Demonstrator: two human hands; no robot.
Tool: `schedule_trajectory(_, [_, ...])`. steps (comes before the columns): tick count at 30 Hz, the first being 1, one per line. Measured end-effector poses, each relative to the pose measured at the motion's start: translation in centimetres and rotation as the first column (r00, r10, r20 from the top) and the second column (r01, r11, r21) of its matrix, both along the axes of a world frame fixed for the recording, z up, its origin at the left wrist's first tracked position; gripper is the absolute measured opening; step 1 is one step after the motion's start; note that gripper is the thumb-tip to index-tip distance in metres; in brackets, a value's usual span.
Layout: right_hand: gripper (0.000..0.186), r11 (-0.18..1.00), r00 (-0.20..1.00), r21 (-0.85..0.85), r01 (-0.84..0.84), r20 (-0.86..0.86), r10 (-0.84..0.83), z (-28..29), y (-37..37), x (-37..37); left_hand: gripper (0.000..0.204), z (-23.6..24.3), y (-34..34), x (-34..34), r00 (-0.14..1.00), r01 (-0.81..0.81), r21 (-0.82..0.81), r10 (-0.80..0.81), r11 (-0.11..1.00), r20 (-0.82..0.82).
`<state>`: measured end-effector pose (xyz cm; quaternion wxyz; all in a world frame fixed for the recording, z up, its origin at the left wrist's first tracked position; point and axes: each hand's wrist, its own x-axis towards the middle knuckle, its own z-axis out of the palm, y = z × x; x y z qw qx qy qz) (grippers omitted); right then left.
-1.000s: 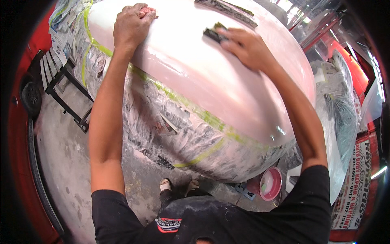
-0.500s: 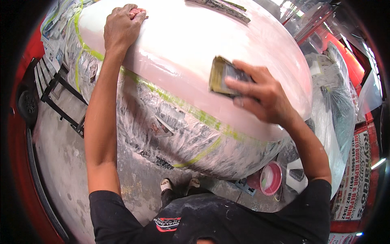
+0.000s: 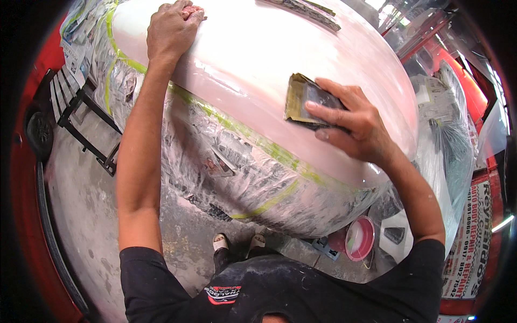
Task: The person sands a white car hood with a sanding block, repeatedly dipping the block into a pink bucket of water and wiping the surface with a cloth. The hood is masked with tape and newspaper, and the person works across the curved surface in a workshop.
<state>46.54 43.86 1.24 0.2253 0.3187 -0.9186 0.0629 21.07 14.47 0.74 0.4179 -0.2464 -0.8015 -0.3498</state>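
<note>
A wide, wet-looking car body panel, white with pink patches, curves in front of me. My right hand grips a dark sanding block with a yellowish-edged sheet wrapped around it, laid against the panel's near side. Thumb and fingers clasp it from the right. Farther off at the upper left, my left hand rests on the panel with its fingers curled over a reddish wad; whether that is cloth or sponge I cannot tell. Green masking tape borders the panel, with smeared plastic and newspaper masking below it.
A dark strip lies on the panel's far side. Below right stand a pink bucket and a white container. A black metal stand is on the left, near a red vehicle. Clear plastic sheeting hangs at right.
The whole view has shifted slightly to the right. Both hands keep nearly the same places on the panel, and the right hand with the sanding block looks less blurred.
</note>
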Motion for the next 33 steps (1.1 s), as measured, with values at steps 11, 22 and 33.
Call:
schedule_trajectory(11, [0.048,0.998,1.0,0.06,0.004,-0.025,-0.002,-0.3,0.0,-2.6,0.024,-0.7,-0.5,-1.0,0.999,0.003,-0.077,-0.006,0.997,-0.041])
schedule_trajectory(22, [0.043,0.994,0.989,-0.09,-0.057,0.128,0.068,3.6,-4.1,-9.9,0.028,0.9,1.4,0.0,0.988,0.091,0.003,-0.091,0.996,0.127])
schedule_trajectory(33, [0.051,0.985,0.985,0.059,-0.16,-0.063,0.163,-0.9,3.8,-3.0,0.026,0.9,1.0,-0.3,0.985,0.063,0.11,-0.079,0.992,0.152])
